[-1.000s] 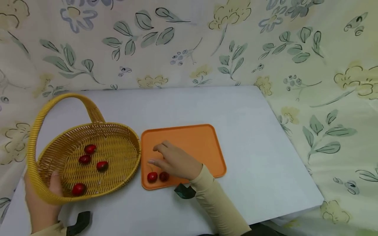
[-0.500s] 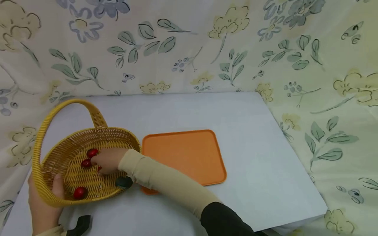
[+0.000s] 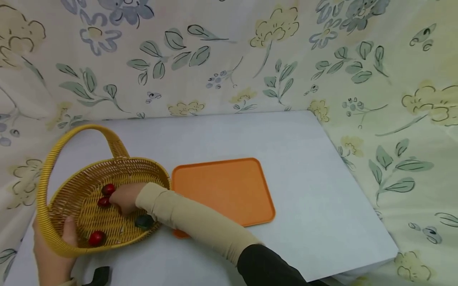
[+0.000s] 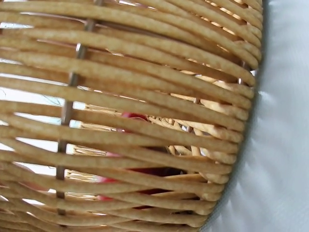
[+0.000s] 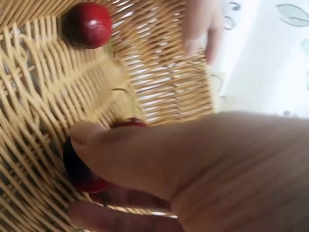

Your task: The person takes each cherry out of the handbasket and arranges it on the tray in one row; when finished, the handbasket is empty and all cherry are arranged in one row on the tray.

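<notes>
My left hand (image 3: pixel 53 246) grips the left side of the yellow wicker basket (image 3: pixel 143 169), its thumb over the rim. Inside the basket, my right hand (image 3: pixel 127 197) pinches a dark red cherry (image 5: pixel 79 169) between thumb and fingers, as the right wrist view shows; in the head view the hand covers that cherry. Two more cherries lie just left of the fingers, one (image 3: pixel 108 189) behind the other (image 3: pixel 103 201). Another cherry (image 3: pixel 96 238) sits near the basket's front wall. Through the weave, the left wrist view catches red patches of cherry (image 4: pixel 135 116).
An orange tray (image 3: pixel 222 190) lies right of the basket, its front left part hidden under the right sleeve (image 3: pixel 200 218). Both stand on a white table (image 3: pixel 322 190). Flowered cloth (image 3: pixel 229 59) hangs behind and to the right.
My right hand has gone left from over the tray into the basket and closed on a cherry there. My left hand stays on the basket. The sleeve now covers where two cherries lay on the tray.
</notes>
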`<state>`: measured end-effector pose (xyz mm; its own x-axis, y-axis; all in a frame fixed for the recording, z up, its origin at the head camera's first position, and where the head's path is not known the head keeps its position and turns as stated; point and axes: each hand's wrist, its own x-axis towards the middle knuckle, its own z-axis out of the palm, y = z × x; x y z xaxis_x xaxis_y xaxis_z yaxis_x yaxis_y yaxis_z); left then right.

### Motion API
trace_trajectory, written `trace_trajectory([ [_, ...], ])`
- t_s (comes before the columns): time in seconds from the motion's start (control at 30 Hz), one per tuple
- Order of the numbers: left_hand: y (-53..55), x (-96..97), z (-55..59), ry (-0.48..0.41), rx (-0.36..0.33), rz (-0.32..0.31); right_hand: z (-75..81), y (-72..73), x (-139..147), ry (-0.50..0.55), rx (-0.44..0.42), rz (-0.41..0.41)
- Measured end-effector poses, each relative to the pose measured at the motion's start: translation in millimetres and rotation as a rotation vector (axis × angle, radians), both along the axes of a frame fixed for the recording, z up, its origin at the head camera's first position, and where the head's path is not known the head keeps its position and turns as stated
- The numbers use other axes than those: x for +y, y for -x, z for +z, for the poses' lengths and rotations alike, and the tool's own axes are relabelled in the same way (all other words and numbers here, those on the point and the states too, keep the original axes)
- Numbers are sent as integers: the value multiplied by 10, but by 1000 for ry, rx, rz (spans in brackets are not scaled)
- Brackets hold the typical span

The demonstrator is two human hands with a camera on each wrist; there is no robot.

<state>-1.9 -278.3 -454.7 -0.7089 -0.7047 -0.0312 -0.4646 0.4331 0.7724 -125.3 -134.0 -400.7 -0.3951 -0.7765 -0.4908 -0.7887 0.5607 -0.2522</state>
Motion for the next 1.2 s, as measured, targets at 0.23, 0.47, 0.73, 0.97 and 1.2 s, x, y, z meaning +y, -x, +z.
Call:
trace_trajectory([
  [0.23,12,22,46,23,-68,5,372,3,299,181,7,78],
  [0.47,28,54,60,21,-128,47,738,-125,1005,564,-92,-60],
  [0.73,49,-52,-118,44,-94,58,515,-350,1991,854,-85,-385],
  [0.97,8,54,47,44,-49,54,4,-543,2415,876,94,-495],
  [1.2,55,31,-57,14,-28,69,-338,-703,2611,723,190,-581],
])
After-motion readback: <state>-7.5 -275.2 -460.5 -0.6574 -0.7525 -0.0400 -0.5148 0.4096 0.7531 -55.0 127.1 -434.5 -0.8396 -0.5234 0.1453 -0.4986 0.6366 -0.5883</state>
